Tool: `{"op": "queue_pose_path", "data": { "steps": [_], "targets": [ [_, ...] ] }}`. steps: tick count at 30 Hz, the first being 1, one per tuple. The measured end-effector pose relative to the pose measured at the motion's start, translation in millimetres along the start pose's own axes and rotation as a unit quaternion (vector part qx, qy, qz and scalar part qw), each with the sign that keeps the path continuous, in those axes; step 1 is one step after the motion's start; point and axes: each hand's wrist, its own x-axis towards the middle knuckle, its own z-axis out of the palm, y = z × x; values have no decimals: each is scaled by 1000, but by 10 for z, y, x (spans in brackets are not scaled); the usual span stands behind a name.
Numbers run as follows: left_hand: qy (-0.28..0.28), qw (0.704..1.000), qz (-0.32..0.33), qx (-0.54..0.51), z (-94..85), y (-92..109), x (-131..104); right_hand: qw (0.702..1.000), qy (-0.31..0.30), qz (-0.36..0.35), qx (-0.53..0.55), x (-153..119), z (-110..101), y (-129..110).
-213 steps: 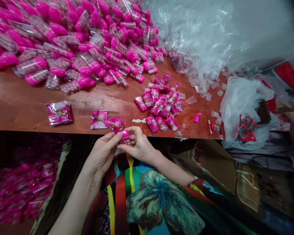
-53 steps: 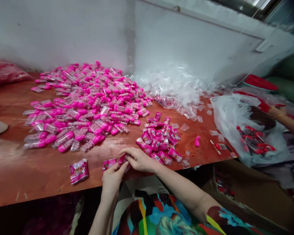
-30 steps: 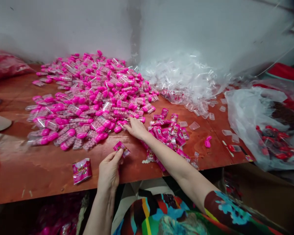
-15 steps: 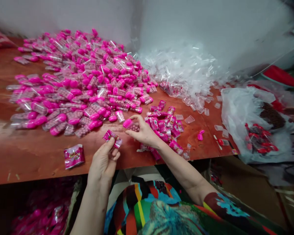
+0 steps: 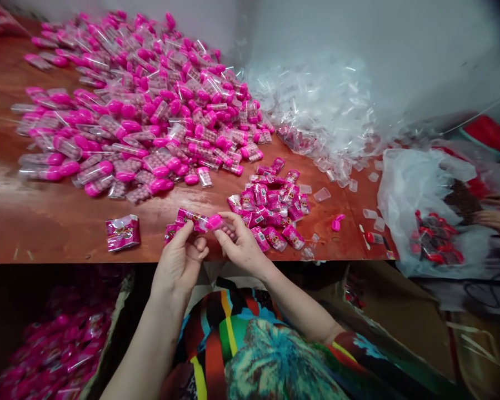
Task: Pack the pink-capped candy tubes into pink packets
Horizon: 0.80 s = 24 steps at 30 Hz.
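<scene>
Above the table's front edge, my left hand (image 5: 182,251) pinches a pink printed wrapper (image 5: 191,218). My right hand (image 5: 242,244) grips a clear tube with a pink cap (image 5: 215,222) and small pink balls inside. The cap meets the wrapper's right end; whether it is inside the wrapper I cannot tell. Left of my hands lies a flat pink packet (image 5: 123,232). Beside my right hand is a pile of pink wrappers (image 5: 275,203). A large heap of capped tubes (image 5: 141,111) lies behind my hands.
Clear empty containers (image 5: 316,105) are heaped against the wall. At right, a plastic bag (image 5: 400,189) holds red-capped pieces, near another person's hand (image 5: 498,219). A small pink cap (image 5: 337,222) lies on the red-brown table (image 5: 66,222). Below left, a box holds pink packets (image 5: 50,355).
My right hand has brought the capped tube to the wrapper in my left hand. The wrapper is now more spread out. The camera view has shifted, so the table sits higher.
</scene>
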Motion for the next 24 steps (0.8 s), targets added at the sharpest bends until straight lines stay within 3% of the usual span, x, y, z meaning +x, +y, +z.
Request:
{"op": "queue_pose_path", "data": {
  "steps": [3, 10, 14, 19, 24],
  "targets": [
    [-6, 1000, 11, 23, -8, -25, -33, 1000, 17, -20, -10, -51, -32, -8],
    [-16, 999, 24, 40, -70, -94, -25, 1000, 21, 6, 9, -160, -75, 13],
    [-27, 997, 31, 62, -123, -143, 18, 994, 12, 37, 103, -170, -45, 47],
    [-40, 993, 53, 99, -172, -192, 53, 955, -26, 128, 265, -164, -23, 51],
    [-23, 987, 90, 132, -161, -209, 39, 951, -9, 134, 278, -155, -25, 60]
  ]
}}
